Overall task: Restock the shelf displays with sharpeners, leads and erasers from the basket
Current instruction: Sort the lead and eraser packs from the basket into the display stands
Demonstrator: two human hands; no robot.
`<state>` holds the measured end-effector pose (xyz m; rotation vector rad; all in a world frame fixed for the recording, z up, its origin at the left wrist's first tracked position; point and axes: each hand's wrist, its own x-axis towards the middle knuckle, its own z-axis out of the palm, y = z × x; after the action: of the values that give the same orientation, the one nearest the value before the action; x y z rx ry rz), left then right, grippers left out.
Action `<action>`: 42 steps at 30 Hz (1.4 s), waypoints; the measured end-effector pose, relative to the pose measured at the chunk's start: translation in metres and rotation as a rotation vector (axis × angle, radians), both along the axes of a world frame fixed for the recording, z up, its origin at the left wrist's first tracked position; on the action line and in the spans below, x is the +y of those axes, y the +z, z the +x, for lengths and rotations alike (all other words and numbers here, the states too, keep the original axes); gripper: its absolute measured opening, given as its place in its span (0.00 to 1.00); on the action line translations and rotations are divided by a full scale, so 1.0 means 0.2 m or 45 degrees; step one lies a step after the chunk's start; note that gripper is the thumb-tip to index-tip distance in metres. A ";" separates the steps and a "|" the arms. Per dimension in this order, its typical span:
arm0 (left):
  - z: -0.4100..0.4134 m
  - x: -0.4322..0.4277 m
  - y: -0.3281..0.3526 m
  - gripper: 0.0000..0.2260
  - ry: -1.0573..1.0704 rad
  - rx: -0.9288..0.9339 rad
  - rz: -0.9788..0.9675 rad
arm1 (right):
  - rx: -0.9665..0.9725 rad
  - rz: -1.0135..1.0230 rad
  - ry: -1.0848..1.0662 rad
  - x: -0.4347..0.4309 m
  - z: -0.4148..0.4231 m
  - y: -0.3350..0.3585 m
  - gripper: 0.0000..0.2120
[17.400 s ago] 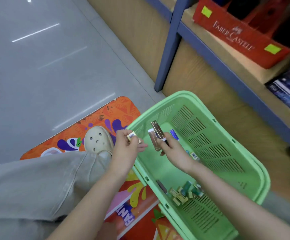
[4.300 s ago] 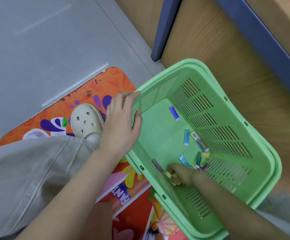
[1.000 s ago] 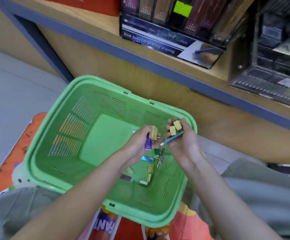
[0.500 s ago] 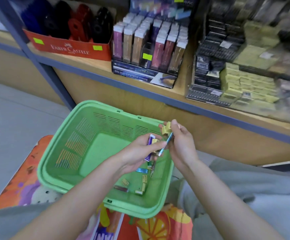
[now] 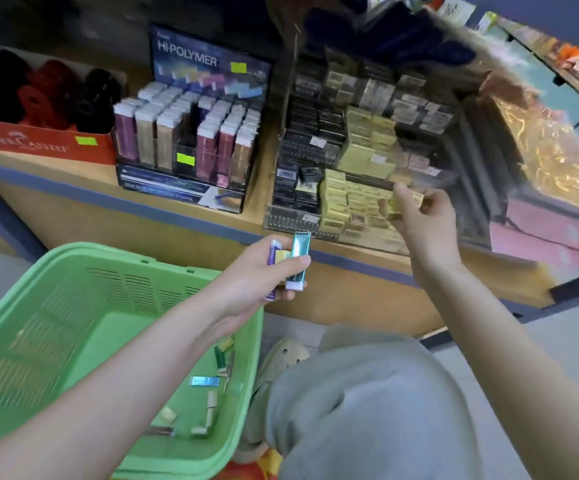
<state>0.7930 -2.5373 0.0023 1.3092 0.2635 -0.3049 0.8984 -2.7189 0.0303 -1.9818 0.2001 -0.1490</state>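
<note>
My right hand [image 5: 423,216] is up at the shelf, pinching small yellow boxes [image 5: 406,201] against the row of yellow boxes [image 5: 350,199] in the clear display. My left hand [image 5: 264,271] hovers above the green basket's [image 5: 73,271] far right corner, shut on a teal lead case [image 5: 298,261], a purple one and a small yellow box. Several small packs [image 5: 205,381] lie loose on the basket floor near its right wall.
On the wooden shelf [image 5: 73,168] stand a HI-POLYMER display of slim eraser packs [image 5: 191,133], a red Faber-Castell box [image 5: 42,140] at the left and black box stacks [image 5: 302,147]. My knee in grey trousers [image 5: 367,410] and a cream clog [image 5: 281,358] are beside the basket.
My right hand left the left hand and rose to the yellow-box display with yellow boxes. The teal case now sits in my left hand. My view tilted up toward the shelf.
</note>
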 end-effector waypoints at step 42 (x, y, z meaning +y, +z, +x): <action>0.26 -0.19 0.03 0.10 -0.020 -0.015 0.038 | -0.170 -1.321 1.004 -0.41 0.30 0.12 0.13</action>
<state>0.8457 -2.5749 0.0089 1.3427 0.2484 -0.3076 0.9592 -2.8008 0.0544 -2.8833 -0.9200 0.1709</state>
